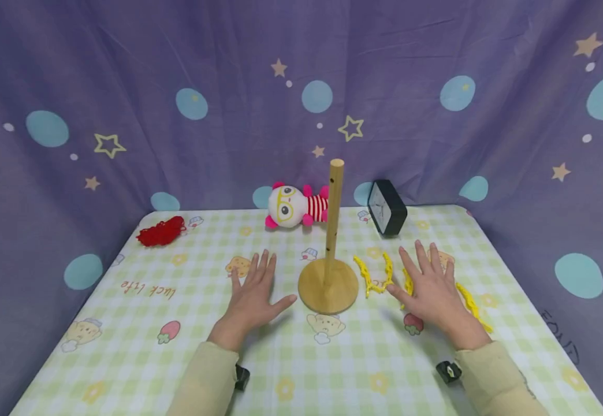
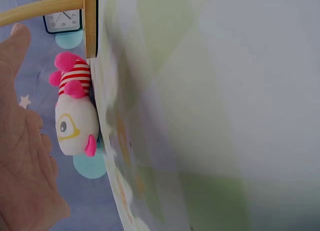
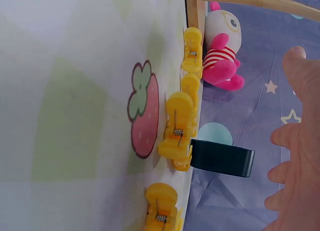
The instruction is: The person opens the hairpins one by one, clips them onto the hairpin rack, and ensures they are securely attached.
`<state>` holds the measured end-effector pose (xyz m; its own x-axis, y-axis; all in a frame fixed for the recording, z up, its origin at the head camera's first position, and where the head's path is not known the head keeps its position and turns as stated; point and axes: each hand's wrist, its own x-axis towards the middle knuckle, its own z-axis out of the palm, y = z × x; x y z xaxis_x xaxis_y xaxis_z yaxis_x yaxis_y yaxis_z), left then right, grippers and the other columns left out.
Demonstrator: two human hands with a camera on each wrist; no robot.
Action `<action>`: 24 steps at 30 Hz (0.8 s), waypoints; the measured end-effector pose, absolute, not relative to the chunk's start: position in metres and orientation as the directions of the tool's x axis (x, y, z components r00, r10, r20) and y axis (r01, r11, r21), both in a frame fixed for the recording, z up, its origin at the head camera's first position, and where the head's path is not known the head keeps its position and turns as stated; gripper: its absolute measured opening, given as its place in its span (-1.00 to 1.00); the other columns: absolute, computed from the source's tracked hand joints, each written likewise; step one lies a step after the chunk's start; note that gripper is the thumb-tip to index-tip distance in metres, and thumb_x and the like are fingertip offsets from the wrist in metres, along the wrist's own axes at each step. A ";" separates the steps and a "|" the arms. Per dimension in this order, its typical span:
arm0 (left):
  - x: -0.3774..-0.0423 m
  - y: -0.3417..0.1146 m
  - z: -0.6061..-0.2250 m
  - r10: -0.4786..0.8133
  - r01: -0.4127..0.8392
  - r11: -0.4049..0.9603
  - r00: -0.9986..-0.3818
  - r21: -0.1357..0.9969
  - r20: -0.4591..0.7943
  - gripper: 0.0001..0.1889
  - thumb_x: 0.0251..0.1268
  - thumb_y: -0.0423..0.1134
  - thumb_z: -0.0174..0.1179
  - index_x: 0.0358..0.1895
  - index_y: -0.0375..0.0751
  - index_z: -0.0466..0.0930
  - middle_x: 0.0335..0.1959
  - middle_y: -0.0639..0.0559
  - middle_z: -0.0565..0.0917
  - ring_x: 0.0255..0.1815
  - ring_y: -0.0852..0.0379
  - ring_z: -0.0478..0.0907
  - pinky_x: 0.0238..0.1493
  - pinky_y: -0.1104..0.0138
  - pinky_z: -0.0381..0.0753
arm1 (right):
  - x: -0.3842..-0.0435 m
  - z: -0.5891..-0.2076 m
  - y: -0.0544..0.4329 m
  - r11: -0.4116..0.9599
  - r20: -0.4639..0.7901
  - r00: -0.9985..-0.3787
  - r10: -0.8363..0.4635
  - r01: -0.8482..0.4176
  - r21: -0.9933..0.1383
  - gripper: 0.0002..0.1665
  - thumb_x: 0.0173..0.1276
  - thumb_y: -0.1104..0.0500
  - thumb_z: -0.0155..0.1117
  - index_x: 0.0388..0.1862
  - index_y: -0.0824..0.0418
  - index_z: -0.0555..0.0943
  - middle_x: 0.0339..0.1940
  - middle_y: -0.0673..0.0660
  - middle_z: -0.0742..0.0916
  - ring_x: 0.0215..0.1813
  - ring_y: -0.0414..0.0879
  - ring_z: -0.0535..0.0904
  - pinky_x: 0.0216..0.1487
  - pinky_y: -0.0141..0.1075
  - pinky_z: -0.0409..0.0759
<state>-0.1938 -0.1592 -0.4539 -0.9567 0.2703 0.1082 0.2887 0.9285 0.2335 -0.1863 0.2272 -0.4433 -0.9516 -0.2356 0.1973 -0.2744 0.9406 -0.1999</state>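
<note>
Both hands hover palm down over the table with fingers spread and nothing in them. To the left of a wooden stand (image 1: 328,286), a round base with an upright post, is my left hand (image 1: 252,297). My right hand (image 1: 431,292) is on the stand's other side, above yellow plastic spring clips (image 1: 370,282) that lie in linked strips and partly hide beneath it. In the right wrist view, yellow clips (image 3: 178,126) show their metal springs. The left wrist view shows my left palm (image 2: 22,156) with the thumb pointing toward the post (image 2: 45,10).
A plush panda (image 1: 288,208) in red stripes lies behind the stand. To its right stands a black square clock (image 1: 387,208). A tangle of red string or netting (image 1: 161,231) lies at the back left. A purple curtain (image 1: 249,144) borders the checked tablecloth (image 1: 140,358).
</note>
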 end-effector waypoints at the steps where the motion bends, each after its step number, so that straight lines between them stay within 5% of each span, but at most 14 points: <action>1: -0.194 -0.159 -0.454 0.270 0.288 0.928 -0.957 0.235 0.108 0.10 0.17 0.55 -0.11 0.59 -0.10 -0.22 0.59 0.01 -0.28 0.59 -0.07 -0.31 0.36 -0.35 -0.36 | -0.187 -0.444 0.228 0.941 0.198 -0.952 -0.235 -0.274 -0.200 0.06 0.34 -0.45 -0.01 0.59 0.14 0.05 0.58 0.39 -0.02 0.55 0.36 -0.35 0.30 0.48 -0.27; 14: -0.195 -0.140 -0.454 0.323 0.321 0.907 -0.946 0.272 0.040 0.13 0.17 0.48 0.03 0.58 -0.15 -0.25 0.59 -0.05 -0.30 0.58 -0.09 -0.36 0.38 -0.31 -0.40 | -0.173 -0.451 0.257 0.927 0.180 -0.963 -0.199 -0.244 -0.283 0.06 0.35 -0.41 0.04 0.60 0.13 0.00 0.58 0.37 -0.08 0.54 0.32 -0.46 0.29 0.47 -0.33; 20: -0.202 -0.126 -0.460 0.390 0.338 0.867 -0.918 0.365 -0.076 0.16 0.10 0.43 0.15 0.58 -0.20 -0.19 0.59 -0.12 -0.15 0.58 -0.10 -0.28 0.40 -0.30 -0.30 | -0.158 -0.456 0.304 0.942 0.155 -0.979 -0.130 -0.171 -0.290 0.12 0.22 -0.30 0.32 0.51 0.33 0.14 0.38 0.57 0.22 0.38 0.54 0.05 0.19 0.44 0.12; 24: -0.210 -0.119 -0.463 0.394 0.304 0.856 -0.908 0.417 -0.146 0.17 0.08 0.41 0.20 0.58 -0.18 -0.17 0.59 -0.09 -0.09 0.59 -0.07 -0.24 0.39 -0.31 -0.25 | -0.152 -0.456 0.327 0.957 0.008 -0.999 -0.031 -0.032 -0.288 0.18 0.08 -0.36 0.40 0.38 0.44 0.24 0.18 0.59 0.36 0.17 0.51 0.27 -0.02 0.38 0.37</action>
